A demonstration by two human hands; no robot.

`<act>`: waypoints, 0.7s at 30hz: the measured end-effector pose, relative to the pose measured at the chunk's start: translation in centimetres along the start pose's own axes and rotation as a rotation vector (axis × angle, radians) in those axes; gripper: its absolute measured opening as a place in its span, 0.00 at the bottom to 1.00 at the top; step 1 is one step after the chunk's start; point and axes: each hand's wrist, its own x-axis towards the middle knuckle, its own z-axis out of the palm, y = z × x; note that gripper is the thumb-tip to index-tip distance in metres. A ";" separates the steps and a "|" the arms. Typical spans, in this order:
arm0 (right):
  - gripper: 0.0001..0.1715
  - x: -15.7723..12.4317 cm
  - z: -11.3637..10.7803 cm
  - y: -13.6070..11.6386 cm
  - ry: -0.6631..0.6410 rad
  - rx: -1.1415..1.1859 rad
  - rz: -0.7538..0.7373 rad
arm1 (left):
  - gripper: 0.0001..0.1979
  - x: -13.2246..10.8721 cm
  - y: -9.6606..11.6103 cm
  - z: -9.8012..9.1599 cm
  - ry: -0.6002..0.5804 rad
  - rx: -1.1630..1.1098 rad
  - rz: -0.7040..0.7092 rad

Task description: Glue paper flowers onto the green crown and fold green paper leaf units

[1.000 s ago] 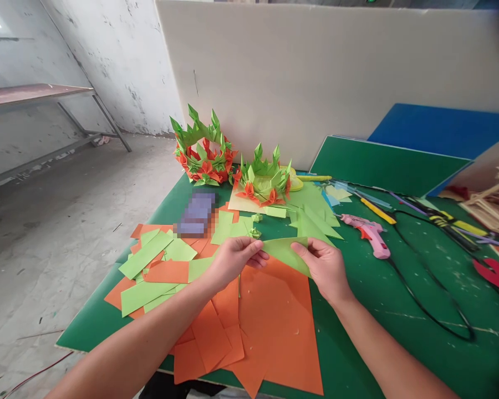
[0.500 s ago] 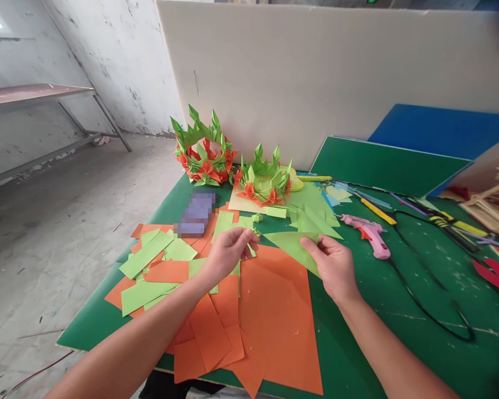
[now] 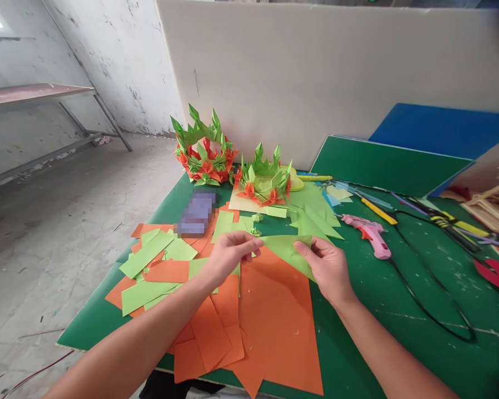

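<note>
Between my hands, above a large orange sheet (image 3: 274, 327), is a green paper piece (image 3: 289, 250) with a pointed left end. My left hand (image 3: 235, 252) pinches that left tip between thumb and fingers. On the right, my right hand (image 3: 326, 266) grips the paper's other end, thumb on top. Small folded green pieces (image 3: 255, 218) lie just beyond my left hand. Orange and green paper strips (image 3: 147, 255) are scattered to the left. Farther back stand two green and orange folded-paper crowns, a taller one (image 3: 205, 149) and a lower one (image 3: 264, 177).
A pink glue gun (image 3: 372, 235) with a black cable lies at the right, near a yellow cutter (image 3: 378, 211) and a red tool (image 3: 494, 274). A blurred purple object (image 3: 197, 213) lies at the left. A pale board (image 3: 316, 72) stands behind the green table (image 3: 411, 338).
My right hand has moved slightly left with the green paper. My left hand, earlier apart from the paper, now holds its tip.
</note>
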 end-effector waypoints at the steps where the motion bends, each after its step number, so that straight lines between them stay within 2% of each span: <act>1: 0.16 0.1 -0.2 0.1 0.006 -0.002 0.003 | 0.13 0.1 0.2 -0.3 0.039 -0.015 0.030; 3: 0.16 0.2 -0.3 0.2 0.010 -0.009 0.002 | 0.10 0.1 0.4 -0.7 0.106 -0.041 0.086; 5: 0.17 0.0 -0.3 0.0 0.001 -0.036 -0.017 | 0.11 0.0 0.4 -0.7 0.112 -0.065 0.093; 10: 0.19 -0.9 0.2 -1.0 -0.021 -0.166 -0.138 | 0.21 -0.2 -0.2 0.3 -0.129 -0.109 -0.140; 12: 0.19 -1.0 0.2 -1.2 -0.034 -0.193 -0.191 | 0.21 -0.2 -0.5 0.5 -0.175 -0.147 -0.181; 14: 0.20 -0.9 0.2 -1.2 -0.100 -0.154 -0.216 | 0.19 -0.1 -0.7 0.4 -0.170 -0.186 -0.174; 18: 0.28 -0.5 -0.1 -1.1 -0.292 -0.006 -0.255 | 0.18 0.1 -0.7 0.1 -0.144 -0.270 -0.142; 21: 0.27 -0.3 -0.1 -1.2 -0.363 0.002 -0.275 | 0.18 0.0 -0.6 0.1 -0.141 -0.293 -0.137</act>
